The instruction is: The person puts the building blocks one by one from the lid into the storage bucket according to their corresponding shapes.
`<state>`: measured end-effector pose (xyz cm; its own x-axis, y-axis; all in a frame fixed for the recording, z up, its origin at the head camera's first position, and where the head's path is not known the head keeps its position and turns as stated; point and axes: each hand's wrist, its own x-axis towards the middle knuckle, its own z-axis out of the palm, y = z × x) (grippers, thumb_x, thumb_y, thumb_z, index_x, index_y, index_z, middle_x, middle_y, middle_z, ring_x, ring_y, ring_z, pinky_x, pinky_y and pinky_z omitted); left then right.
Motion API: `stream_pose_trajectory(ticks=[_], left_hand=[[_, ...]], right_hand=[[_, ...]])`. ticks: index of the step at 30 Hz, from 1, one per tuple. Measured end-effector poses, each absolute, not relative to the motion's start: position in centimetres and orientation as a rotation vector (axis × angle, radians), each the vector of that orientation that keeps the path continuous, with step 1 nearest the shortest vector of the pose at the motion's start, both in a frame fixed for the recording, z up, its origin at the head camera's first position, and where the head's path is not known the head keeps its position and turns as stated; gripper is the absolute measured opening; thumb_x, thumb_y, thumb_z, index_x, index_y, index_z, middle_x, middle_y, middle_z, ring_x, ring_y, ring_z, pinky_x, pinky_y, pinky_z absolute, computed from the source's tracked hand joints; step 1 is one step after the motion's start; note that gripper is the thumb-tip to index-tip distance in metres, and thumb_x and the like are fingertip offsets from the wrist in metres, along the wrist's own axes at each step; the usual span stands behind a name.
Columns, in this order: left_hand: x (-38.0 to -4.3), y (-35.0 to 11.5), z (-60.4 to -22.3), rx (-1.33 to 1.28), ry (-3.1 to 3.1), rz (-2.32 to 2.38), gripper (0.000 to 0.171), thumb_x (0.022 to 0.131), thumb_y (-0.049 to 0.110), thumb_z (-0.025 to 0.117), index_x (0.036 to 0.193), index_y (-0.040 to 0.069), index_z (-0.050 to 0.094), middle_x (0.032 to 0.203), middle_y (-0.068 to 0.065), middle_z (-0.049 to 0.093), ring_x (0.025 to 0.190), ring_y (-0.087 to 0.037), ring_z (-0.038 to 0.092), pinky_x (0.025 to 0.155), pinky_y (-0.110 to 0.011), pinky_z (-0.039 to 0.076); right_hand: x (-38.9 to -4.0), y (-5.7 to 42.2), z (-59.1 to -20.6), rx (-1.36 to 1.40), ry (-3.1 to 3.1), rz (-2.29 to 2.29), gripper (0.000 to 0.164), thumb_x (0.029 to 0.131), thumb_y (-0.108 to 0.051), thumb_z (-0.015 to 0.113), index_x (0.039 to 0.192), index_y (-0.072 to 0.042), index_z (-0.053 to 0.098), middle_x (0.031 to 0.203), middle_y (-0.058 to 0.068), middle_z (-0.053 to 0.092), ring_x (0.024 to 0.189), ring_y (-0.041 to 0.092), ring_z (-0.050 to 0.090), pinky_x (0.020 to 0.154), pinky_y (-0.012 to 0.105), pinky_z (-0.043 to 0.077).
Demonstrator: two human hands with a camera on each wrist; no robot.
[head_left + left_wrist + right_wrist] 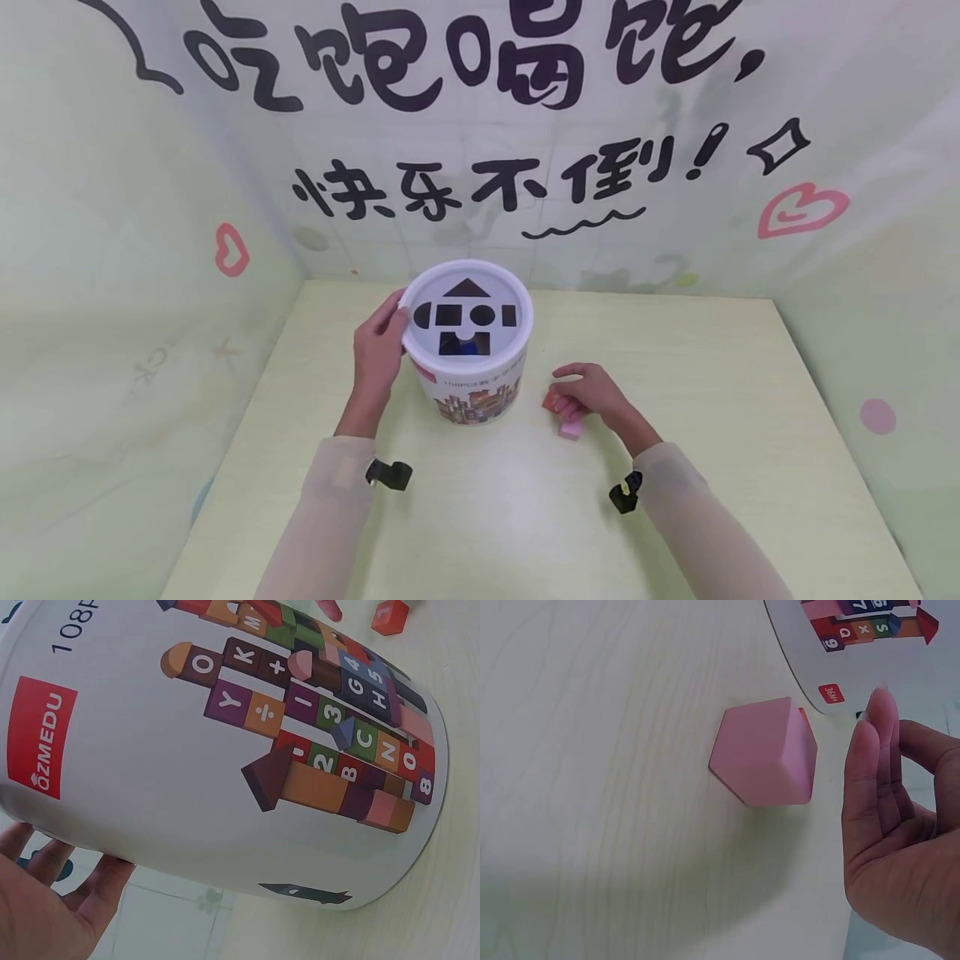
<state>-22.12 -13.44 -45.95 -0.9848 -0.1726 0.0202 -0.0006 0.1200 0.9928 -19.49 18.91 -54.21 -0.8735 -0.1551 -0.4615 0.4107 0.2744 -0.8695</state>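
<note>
A white block bucket (476,383) with printed toy bricks stands upright, its lid (467,279) pierced by shaped holes. My left hand (377,350) holds the bucket's left side, thumb at the rim; in the left wrist view, its fingers (97,889) reach up along the wall, tips partly hidden. Right of the bucket, my right hand (592,392) hovers over a red block (551,402) and a pink block (571,429). Its fingers (862,757) are extended and hold nothing. In the right wrist view the pink block (761,754) largely hides the red one. A white numeral marks the red block (390,616).
Something blue (468,348) shows through the notched hole in the lid. The pale wooden table (480,517) meets a printed curtain (600,258) behind the bucket, with further curtain at both sides. Black wrist cameras (390,475) sit at both sleeves.
</note>
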Motion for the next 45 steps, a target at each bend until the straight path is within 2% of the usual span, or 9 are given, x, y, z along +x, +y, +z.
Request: stream_pose_trajectory(ticks=[5,11,20,26,31,34,37,41,45], left_hand=[[-22.1,-13.5,-45.8,0.173,-2.253,-1.99,0.036,0.098,0.036,0.055,0.134,0.033,0.059,0.133,0.0,0.061,0.107,-0.018,0.064,0.081,-0.024,0.059],[-22.1,-13.5,-45.9,0.174,-2.25,-1.998,0.036,0.098,0.035,0.055,0.134,0.033,0.059,0.133,-0.001,0.061,0.107,-0.021,0.065,0.081,-0.024,0.059],[-22.0,-13.5,-45.9,0.184,-2.241,-2.007,0.036,0.098,0.034,0.055,0.134,0.032,0.06,0.132,-0.002,0.062,0.108,-0.025,0.064,0.08,-0.024,0.059],[-21.9,-13.5,-45.9,0.17,-2.237,-2.0,0.036,0.098,0.034,0.055,0.134,0.031,0.06,0.132,-0.002,0.062,0.109,-0.026,0.064,0.08,-0.024,0.059],[-22.0,-13.5,-46.0,0.158,-2.237,-1.994,0.036,0.098,0.034,0.055,0.134,0.031,0.06,0.13,-0.002,0.063,0.107,-0.025,0.065,0.079,-0.023,0.059],[-22.0,-13.5,-46.0,0.147,-2.241,-1.992,0.036,0.098,0.035,0.054,0.134,0.031,0.06,0.131,-0.002,0.063,0.107,-0.025,0.065,0.079,-0.023,0.059],[-22.0,-13.5,-46.1,0.144,-2.246,-1.988,0.036,0.098,0.036,0.054,0.134,0.032,0.06,0.131,-0.002,0.062,0.106,-0.023,0.065,0.08,-0.023,0.059],[-22.0,-13.5,-46.1,0.145,-2.253,-1.978,0.036,0.098,0.037,0.054,0.134,0.033,0.059,0.13,0.0,0.063,0.102,-0.018,0.065,0.08,-0.024,0.059],[-22.0,-13.5,-46.1,0.142,-2.256,-1.976,0.036,0.098,0.037,0.054,0.134,0.033,0.059,0.13,0.0,0.063,0.102,-0.018,0.065,0.08,-0.024,0.059]], right_hand=[[-19.6,18.4,-54.3,0.229,2.11,-1.601,0.043,0.09,-0.011,0.063,0.127,0.009,0.052,0.064,0.006,0.066,0.051,0.011,0.062,0.049,0.026,0.057],[-19.5,17.8,-54.6,0.253,2.155,-1.543,0.04,0.088,-0.008,0.065,0.122,0.01,0.055,0.067,0.008,0.068,0.05,0.009,0.06,0.047,0.023,0.055],[-19.3,16.6,-54.7,0.258,2.292,-1.322,0.03,0.082,-0.005,0.071,0.107,0.007,0.06,0.059,0.008,0.063,0.047,0.012,0.058,0.045,0.022,0.053],[-19.2,16.0,-54.4,0.203,2.444,-1.074,0.003,0.08,-0.004,0.068,0.081,-0.002,0.065,0.054,0.006,0.061,0.043,0.012,0.055,0.04,0.02,0.048],[-19.3,15.7,-54.2,0.169,2.511,-0.895,0.015,0.077,0.0,0.059,0.065,-0.008,0.062,0.051,0.004,0.06,0.039,0.012,0.053,0.036,0.019,0.042],[-19.3,15.7,-54.0,0.171,2.509,-0.907,0.012,0.078,0.001,0.058,0.07,-0.006,0.064,0.053,0.006,0.061,0.041,0.013,0.055,0.036,0.02,0.044],[-19.3,15.8,-53.8,0.178,2.504,-0.981,0.007,0.081,-0.001,0.06,0.084,-0.001,0.066,0.058,0.007,0.064,0.044,0.014,0.058,0.039,0.021,0.048],[-19.5,16.2,-53.4,0.201,2.484,-1.128,0.022,0.085,-0.004,0.06,0.105,0.005,0.065,0.061,0.008,0.065,0.048,0.014,0.061,0.044,0.022,0.052],[-19.9,16.7,-52.7,0.24,2.399,-1.329,0.03,0.086,-0.007,0.06,0.114,0.005,0.061,0.061,0.009,0.065,0.049,0.014,0.061,0.047,0.026,0.056]])
